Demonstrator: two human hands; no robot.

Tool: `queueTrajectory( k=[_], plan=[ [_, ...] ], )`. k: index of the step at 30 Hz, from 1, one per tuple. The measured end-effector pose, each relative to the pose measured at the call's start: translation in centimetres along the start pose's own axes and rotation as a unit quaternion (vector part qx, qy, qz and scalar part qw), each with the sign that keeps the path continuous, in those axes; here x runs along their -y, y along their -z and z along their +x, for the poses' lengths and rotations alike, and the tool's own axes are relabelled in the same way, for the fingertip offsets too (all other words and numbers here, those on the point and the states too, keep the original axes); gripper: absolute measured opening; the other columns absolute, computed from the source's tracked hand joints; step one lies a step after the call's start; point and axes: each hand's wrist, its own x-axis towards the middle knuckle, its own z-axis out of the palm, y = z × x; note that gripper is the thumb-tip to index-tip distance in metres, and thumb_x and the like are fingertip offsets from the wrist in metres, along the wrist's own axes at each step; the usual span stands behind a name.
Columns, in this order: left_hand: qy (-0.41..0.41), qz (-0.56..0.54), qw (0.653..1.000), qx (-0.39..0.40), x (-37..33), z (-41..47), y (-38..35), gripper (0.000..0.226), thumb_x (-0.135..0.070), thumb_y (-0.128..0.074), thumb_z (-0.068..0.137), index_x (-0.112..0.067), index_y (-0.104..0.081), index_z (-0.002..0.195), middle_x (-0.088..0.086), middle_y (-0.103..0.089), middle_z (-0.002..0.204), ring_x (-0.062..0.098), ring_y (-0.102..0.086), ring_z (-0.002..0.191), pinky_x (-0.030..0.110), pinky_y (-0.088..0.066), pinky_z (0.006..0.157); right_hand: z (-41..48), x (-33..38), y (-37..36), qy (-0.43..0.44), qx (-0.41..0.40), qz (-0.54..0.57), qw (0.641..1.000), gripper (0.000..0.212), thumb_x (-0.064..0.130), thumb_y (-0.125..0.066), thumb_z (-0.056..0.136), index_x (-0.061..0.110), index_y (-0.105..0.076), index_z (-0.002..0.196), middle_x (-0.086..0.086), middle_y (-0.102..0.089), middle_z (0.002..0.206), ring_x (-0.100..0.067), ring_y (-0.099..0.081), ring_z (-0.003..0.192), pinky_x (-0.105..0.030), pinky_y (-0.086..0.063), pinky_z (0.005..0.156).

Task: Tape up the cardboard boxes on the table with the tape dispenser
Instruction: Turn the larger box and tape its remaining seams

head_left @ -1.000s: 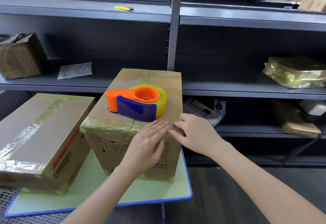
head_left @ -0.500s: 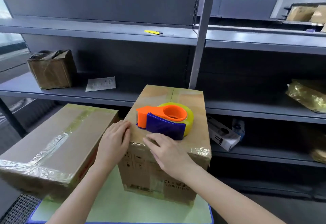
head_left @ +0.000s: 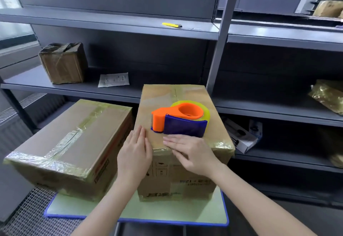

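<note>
Both hands flat on the taped box point(head_left: 187, 102): left hand point(head_left: 134, 154) at its corner, right hand point(head_left: 193, 154) beside the tape dispenser point(head_left: 181, 118), fingers straight and together.

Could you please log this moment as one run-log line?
left hand: flat on right box near-left corner | right hand: flat on its near top edge | tape dispenser: lying on it, unheld | left box: taped

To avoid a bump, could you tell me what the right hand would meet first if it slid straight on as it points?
Probably the left hand: the right hand lies flat on the taped brown cardboard box, fingers pointing across at it, passing beside the orange and blue tape dispenser.
</note>
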Motion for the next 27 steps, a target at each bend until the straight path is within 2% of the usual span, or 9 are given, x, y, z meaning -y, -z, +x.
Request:
queueTrajectory(
  k=[4, 8, 12, 14, 16, 18, 19, 21, 27],
  plan=[
    [-0.035, 0.039, 0.999, -0.009, -4.2, -5.1, 0.4, 0.047, -0.027, -0.037, 0.087, -0.002, -0.07, 0.109, 0.015, -0.066, 0.115, 0.033, -0.067, 0.1, 0.033, -0.057, 0.061, -1.7, -1.4, 2.1, -0.079, -0.087, 0.083, 0.99, 0.026, 0.016, -0.052, 0.079, 0.011, -0.076, 0.086, 0.003, -0.074, 0.092, -0.007, -0.066, 0.09, -0.03, -0.054, 0.081],
    [-0.09, 0.03, 0.995, -0.004, -5.9, -7.1, 1.4, 0.038, -0.027, -0.043, 0.084, -0.012, -0.076, 0.097, 0.004, -0.072, 0.104, 0.023, -0.07, 0.091, 0.024, -0.054, 0.055, -2.5, -1.0, 2.6, -0.109, -0.1, 0.002, 0.989, 0.029, 0.021, -0.048, 0.078, 0.011, -0.075, 0.079, 0.003, -0.07, 0.084, -0.012, -0.061, 0.081, -0.033, -0.052, 0.072],
    [-0.115, 0.028, 0.992, -0.05, -3.4, -3.8, 3.1, 0.031, -0.025, -0.045, 0.083, -0.015, -0.071, 0.069, -0.003, -0.069, 0.066, 0.017, -0.064, 0.055, 0.023, -0.045, 0.044, -2.1, 3.1, 1.9, -0.173, -0.066, -0.141, 0.973, 0.042, 0.04, -0.042, 0.08, 0.013, -0.074, 0.083, -0.001, -0.064, 0.082, -0.022, -0.058, 0.079, -0.036, -0.054, 0.067],
    [-0.111, 0.017, 0.993, -0.044, -1.6, -1.1, 2.8, 0.034, -0.027, -0.041, 0.084, -0.013, -0.068, 0.071, -0.002, -0.067, 0.067, 0.019, -0.064, 0.062, 0.026, -0.047, 0.05, -0.9, 6.1, 1.9, -0.249, 0.014, -0.186, 0.95, 0.061, 0.06, -0.032, 0.081, 0.014, -0.07, 0.091, -0.003, -0.06, 0.09, -0.025, -0.055, 0.088, -0.036, -0.05, 0.074],
    [-0.103, -0.002, 0.995, -0.004, -0.1, 1.9, 1.9, 0.042, -0.031, -0.035, 0.086, -0.01, -0.07, 0.092, 0.003, -0.072, 0.092, 0.024, -0.066, 0.093, 0.033, -0.052, 0.077, 0.1, 8.0, 1.8, -0.305, 0.104, -0.216, 0.922, 0.072, 0.071, -0.029, 0.083, 0.011, -0.062, 0.106, -0.007, -0.054, 0.106, -0.028, -0.049, 0.101, -0.039, -0.043, 0.084],
    [-0.114, -0.006, 0.992, 0.06, 1.0, 4.2, 0.7, 0.054, -0.036, -0.03, 0.087, -0.007, -0.063, 0.118, 0.008, -0.061, 0.127, 0.025, -0.048, 0.128, 0.035, -0.033, 0.107, 0.8, 8.9, 1.6, -0.31, 0.141, -0.241, 0.909, 0.074, 0.071, -0.035, 0.085, 0.006, -0.057, 0.114, -0.012, -0.05, 0.113, -0.032, -0.046, 0.106, -0.041, -0.04, 0.086],
    [-0.124, -0.005, 0.988, 0.092, 1.4, 5.1, 0.3, 0.062, -0.041, -0.025, 0.086, -0.007, -0.056, 0.128, 0.007, -0.051, 0.138, 0.023, -0.036, 0.137, 0.034, -0.02, 0.114, 1.1, 9.1, 1.6, -0.311, 0.151, -0.244, 0.906, 0.073, 0.069, -0.038, 0.086, 0.005, -0.056, 0.114, -0.013, -0.049, 0.114, -0.032, -0.047, 0.106, -0.041, -0.039, 0.086],
    [-0.131, -0.013, 0.985, 0.115, 1.9, 6.0, -0.6, 0.076, -0.05, -0.014, 0.081, -0.011, -0.047, 0.138, 0.003, -0.041, 0.146, 0.017, -0.028, 0.141, 0.03, -0.009, 0.116, 1.4, 8.9, 1.7, -0.314, 0.163, -0.241, 0.904, 0.067, 0.065, -0.042, 0.087, 0.005, -0.056, 0.114, -0.013, -0.049, 0.113, -0.031, -0.047, 0.106, -0.038, -0.037, 0.082],
    [-0.122, 0.011, 0.991, 0.06, 1.0, 4.4, -1.4, 0.066, -0.046, -0.02, 0.083, -0.013, -0.056, 0.128, -0.002, -0.053, 0.134, 0.019, -0.045, 0.125, 0.034, -0.03, 0.105, 0.7, 7.8, 4.0, -0.296, 0.211, -0.238, 0.901, 0.059, 0.063, -0.047, 0.085, 0.01, -0.058, 0.108, -0.007, -0.051, 0.109, -0.026, -0.052, 0.1, -0.031, -0.03, 0.068]
  ],
)
